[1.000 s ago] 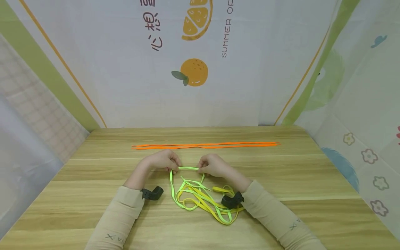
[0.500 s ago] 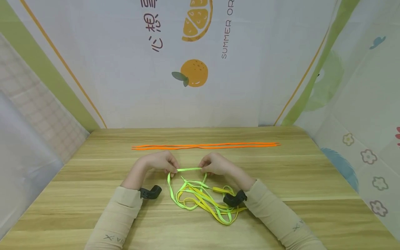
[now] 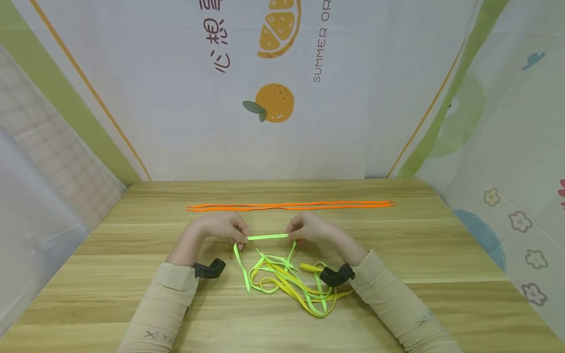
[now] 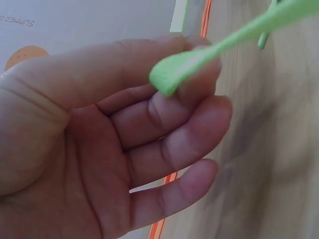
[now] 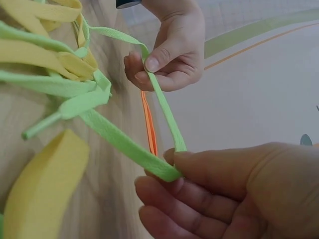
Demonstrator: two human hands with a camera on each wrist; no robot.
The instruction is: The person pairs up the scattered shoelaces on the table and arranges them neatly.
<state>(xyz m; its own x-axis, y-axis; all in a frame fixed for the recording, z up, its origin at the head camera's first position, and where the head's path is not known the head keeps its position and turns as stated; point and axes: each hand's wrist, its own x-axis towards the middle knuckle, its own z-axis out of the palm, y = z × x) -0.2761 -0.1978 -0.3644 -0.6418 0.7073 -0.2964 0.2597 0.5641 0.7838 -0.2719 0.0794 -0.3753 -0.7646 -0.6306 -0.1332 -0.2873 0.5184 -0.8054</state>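
A neon-green shoelace [image 3: 268, 237] runs nearly straight between the two hands above the wooden table. My left hand [image 3: 220, 228] pinches it between thumb and index finger, the other fingers loosely bent. Beyond that pinch a tail of the lace hangs down and to the front. The right hand [image 3: 314, 230] pinches the same lace with thumb and index finger, as the right wrist view shows; from there the lace [image 5: 124, 144] folds back toward the pile. Yellow laces [image 3: 284, 287] lie tangled with the green one in front of the hands.
Two orange shoelaces [image 3: 287, 205] lie side by side, stretched straight across the back of the wooden table [image 3: 145, 235]. A printed white curtain [image 3: 176, 122] hangs behind the table edge. Black wrist devices sit on both arms, the right one [image 3: 337, 276] over part of the pile.
My hands have moved apart, so the green stretch between them is longer. On the left, the lace's end has come free of the pile and now hangs loose.
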